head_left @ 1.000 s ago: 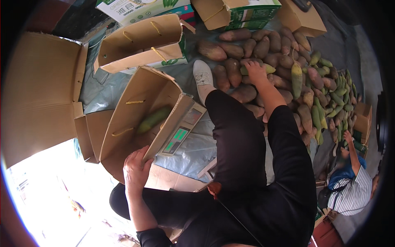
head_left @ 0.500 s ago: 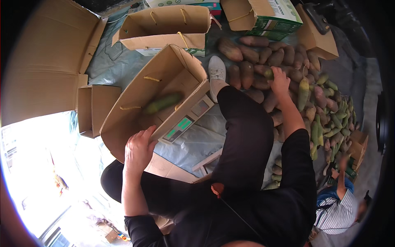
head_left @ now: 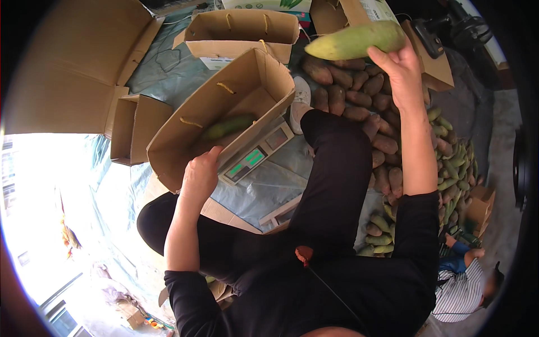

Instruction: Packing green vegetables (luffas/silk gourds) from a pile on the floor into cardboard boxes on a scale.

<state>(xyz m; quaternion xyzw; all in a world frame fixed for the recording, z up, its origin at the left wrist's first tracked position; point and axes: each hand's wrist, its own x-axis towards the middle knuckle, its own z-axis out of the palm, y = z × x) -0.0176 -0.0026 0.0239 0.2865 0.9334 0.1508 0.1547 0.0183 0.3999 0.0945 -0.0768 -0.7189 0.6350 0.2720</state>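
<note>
Raised at the upper right, my right hand (head_left: 403, 70) is wrapped round the thick end of a large green radish (head_left: 353, 42), whose yellowish tip points left. At the near edge of an open cardboard box (head_left: 185, 132), my left hand (head_left: 201, 173) has its fingers closed over the rim. Another green radish (head_left: 229, 127) lies inside that box. The box rests on a digital scale (head_left: 255, 160) with a lit green display. A big pile of soil-brown and green radishes (head_left: 370, 101) spreads below and to the right of my right hand.
Another open carton (head_left: 241, 33) with rope handles stands beyond the box, and a small carton (head_left: 137, 132) stands to its left. A tall cardboard panel (head_left: 62, 67) rises at far left. Plastic sheeting (head_left: 157, 73) covers the floor. A person in a striped shirt (head_left: 460, 292) is at lower right.
My right hand has lifted a green radish off the pile, up and away from me. My left hand stays on the box rim, and the view has shifted slightly.
</note>
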